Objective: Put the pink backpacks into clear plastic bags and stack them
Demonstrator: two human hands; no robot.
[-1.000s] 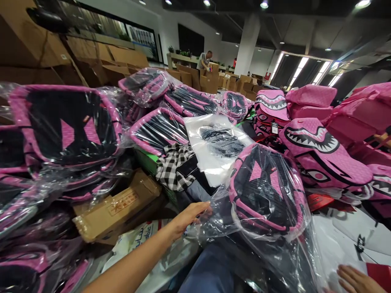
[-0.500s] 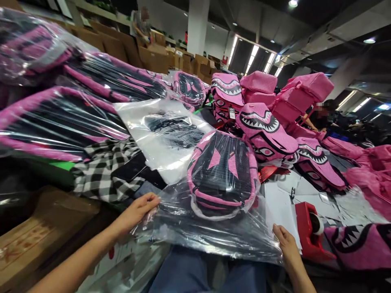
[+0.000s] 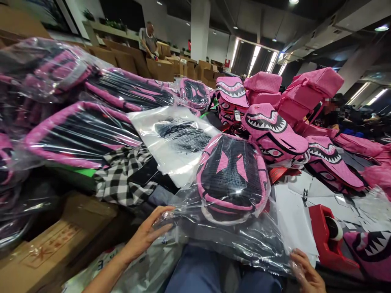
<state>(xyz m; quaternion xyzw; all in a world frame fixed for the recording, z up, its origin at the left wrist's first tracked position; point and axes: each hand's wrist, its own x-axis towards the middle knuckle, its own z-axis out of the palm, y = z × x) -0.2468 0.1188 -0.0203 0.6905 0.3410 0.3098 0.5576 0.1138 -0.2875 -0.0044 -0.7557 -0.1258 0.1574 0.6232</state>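
Observation:
A pink and black backpack (image 3: 230,175) lies inside a clear plastic bag (image 3: 232,244), with the bag's loose end spread out toward me over my lap. My left hand (image 3: 146,236) has the left edge of that film between its thumb and fingers. At the near right corner, my right hand (image 3: 307,268) pinches the bag, and film bunches at the fingertips. Behind the backpack lies a stack of flat clear bags (image 3: 180,138). Pink backpacks with shark-mouth prints (image 3: 271,130) stand just beyond it on the right.
A red tape dispenser (image 3: 328,236) stands on the right by white papers (image 3: 295,215). Several bagged backpacks (image 3: 82,134) are piled at left above a checked cloth (image 3: 125,175). A cardboard box (image 3: 58,240) sits at lower left. A person (image 3: 149,40) stands among boxes behind.
The view has shifted left, so things appear further right. My left hand's thumb and fingers have spread a little on the film. The bag's near right corner is slightly lower with my right hand.

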